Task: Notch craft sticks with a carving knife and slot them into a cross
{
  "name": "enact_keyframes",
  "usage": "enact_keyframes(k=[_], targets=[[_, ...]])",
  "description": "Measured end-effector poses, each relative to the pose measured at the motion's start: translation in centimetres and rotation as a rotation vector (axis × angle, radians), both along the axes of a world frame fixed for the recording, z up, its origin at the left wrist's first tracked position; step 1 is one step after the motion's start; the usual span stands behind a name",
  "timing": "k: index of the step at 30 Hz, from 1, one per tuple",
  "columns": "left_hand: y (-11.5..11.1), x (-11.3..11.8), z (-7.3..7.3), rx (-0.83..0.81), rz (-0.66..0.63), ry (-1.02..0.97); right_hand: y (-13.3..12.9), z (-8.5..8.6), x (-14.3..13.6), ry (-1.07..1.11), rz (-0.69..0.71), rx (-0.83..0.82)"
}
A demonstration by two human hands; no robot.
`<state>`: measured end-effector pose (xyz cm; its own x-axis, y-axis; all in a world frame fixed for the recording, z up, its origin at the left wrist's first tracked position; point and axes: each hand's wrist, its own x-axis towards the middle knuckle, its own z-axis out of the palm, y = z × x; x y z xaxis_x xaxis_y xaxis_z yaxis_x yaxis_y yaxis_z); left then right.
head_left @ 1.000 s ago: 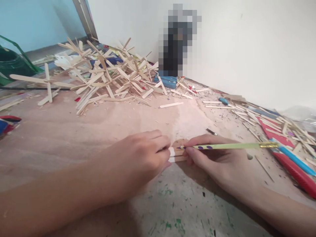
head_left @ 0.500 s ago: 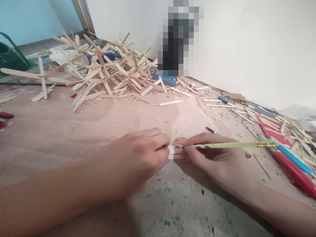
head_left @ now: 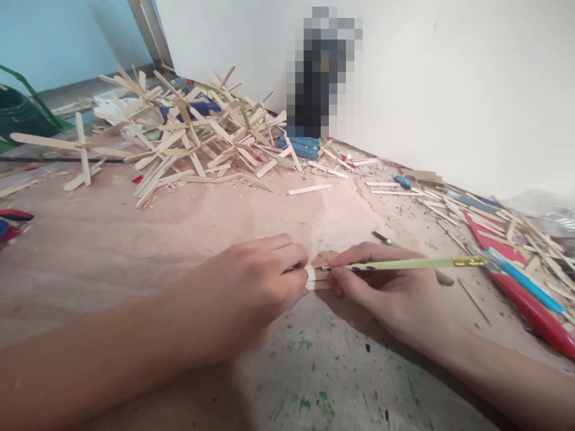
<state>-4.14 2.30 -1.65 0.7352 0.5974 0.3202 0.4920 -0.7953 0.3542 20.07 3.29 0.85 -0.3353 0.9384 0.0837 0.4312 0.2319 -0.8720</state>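
Note:
Two craft sticks (head_left: pixel 318 285) lie side by side on the board in front of me, partly covered by both hands. My left hand (head_left: pixel 263 286) is closed with its fingers curled down on their left part. In my right hand (head_left: pixel 389 290) a pale green pencil (head_left: pixel 413 263) is pinched between thumb and fingers, nearly flat. Its dark tip meets or hovers just over the upper stick, close to my left fingertips; I cannot tell which. Behind my right hand lies a slim craft knife (head_left: pixel 381 237), its middle hidden by the hand.
A tangled heap of crossed craft sticks (head_left: pixel 193 134) stands at the back left. One loose stick (head_left: pixel 309 190) lies before it. On the right are more sticks, a blue tool (head_left: pixel 530 284) and a red object (head_left: pixel 536 314). A white wall (head_left: pixel 449 90) rises behind.
My right hand and the pencil have shifted slightly left, the tip nearer my left fingers. My left hand stays on the sticks. The view has turned a little.

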Motion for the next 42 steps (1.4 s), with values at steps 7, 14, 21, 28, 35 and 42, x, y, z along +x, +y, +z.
enact_keyframes(k=[7,14,21,28,35,42], targets=[[0.01,0.06,0.04,-0.006,-0.004,-0.012,0.11,0.11,-0.05,-0.022,-0.015,-0.01],[-0.03,-0.05,0.06,0.006,0.001,0.01,0.21,0.11,-0.1,-0.019,-0.008,0.054],[-0.1,-0.07,0.17,-0.005,0.011,0.015,0.25,0.31,-0.02,-0.021,0.01,0.033],[-0.1,0.36,0.47,0.0,-0.006,-0.016,0.36,0.5,0.02,-0.049,0.05,-0.001],[-0.03,0.46,0.48,0.029,-0.006,-0.035,0.11,0.25,0.1,-0.024,0.027,-0.004],[0.02,0.23,0.42,0.008,-0.009,-0.013,0.12,0.27,0.06,-0.039,0.022,-0.01]])
